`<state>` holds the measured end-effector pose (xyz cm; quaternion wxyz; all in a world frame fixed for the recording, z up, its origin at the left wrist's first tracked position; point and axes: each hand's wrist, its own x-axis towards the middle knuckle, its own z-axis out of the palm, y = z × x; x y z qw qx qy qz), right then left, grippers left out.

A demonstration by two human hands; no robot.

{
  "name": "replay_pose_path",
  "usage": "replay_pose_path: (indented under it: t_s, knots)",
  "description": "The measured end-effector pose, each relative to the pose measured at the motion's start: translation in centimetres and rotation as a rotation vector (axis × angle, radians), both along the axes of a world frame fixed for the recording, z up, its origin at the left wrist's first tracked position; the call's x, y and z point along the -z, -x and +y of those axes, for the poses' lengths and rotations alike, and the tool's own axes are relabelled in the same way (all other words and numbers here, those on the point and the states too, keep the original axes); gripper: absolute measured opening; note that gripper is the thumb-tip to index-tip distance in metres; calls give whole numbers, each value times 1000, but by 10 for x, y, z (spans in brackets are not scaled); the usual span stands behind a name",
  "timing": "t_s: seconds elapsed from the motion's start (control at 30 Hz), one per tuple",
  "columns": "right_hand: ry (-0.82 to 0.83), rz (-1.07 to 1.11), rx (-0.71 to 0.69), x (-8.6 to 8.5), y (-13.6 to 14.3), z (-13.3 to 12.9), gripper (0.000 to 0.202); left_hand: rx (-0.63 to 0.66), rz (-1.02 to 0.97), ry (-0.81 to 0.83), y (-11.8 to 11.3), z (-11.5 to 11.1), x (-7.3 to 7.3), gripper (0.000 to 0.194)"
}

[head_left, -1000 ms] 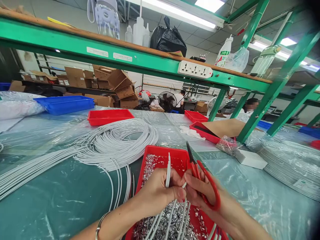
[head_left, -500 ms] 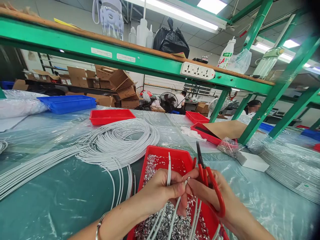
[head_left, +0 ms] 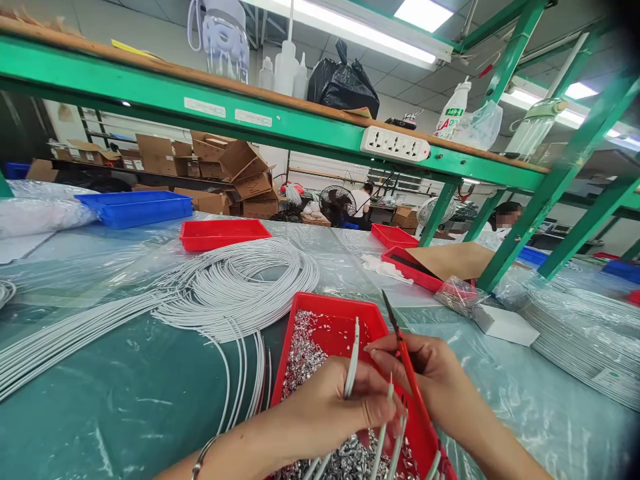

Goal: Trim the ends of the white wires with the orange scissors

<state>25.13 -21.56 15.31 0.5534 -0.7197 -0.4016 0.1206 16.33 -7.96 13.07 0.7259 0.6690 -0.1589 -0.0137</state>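
My left hand point(head_left: 340, 407) is closed around several thin white cables point(head_left: 353, 360). Some tips stick up past the index finger, while one cable end stands between thumb and fingertips. To its right, my right hand point(head_left: 435, 377) grips scissors point(head_left: 407, 370) with red handles and dark, narrow blades pointing up and left. The blades look closed. Thumb and forefinger of that hand are held close together, apart from the cables; anything tiny between them cannot be made out. Below both hands lies a red tray point(head_left: 345, 301) holding many small shiny metal pieces point(head_left: 306, 343).
A large coil of white cable point(head_left: 240, 283) lies left of the tray. Another coil point(head_left: 590, 327) and a small white box point(head_left: 505, 323) lie right. Overhead runs a green shelf beam point(head_left: 300, 130) with a power strip point(head_left: 395, 143). Red and blue trays stand farther back.
My hands have come apart. The right one has moved off the cable end, and the scissors have turned more edge-on. My left hand has shifted slightly right and down with the cables.
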Motion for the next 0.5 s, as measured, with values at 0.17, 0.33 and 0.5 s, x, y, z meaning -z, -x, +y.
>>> replay_pose_path:
  t_s: [0.17, 0.33, 0.5]
  knots:
    - [9, -175, 100, 0, -20, -7, 21, -183, 26, 34, -2, 2, 0, 54]
    - [81, -304, 96, 0, -25, -15, 18, -166, 15, 82, 2, 8, -4, 46]
    - [173, -439, 179, -5, -20, -17, 26, -90, 17, -106, 6, 15, -7, 47]
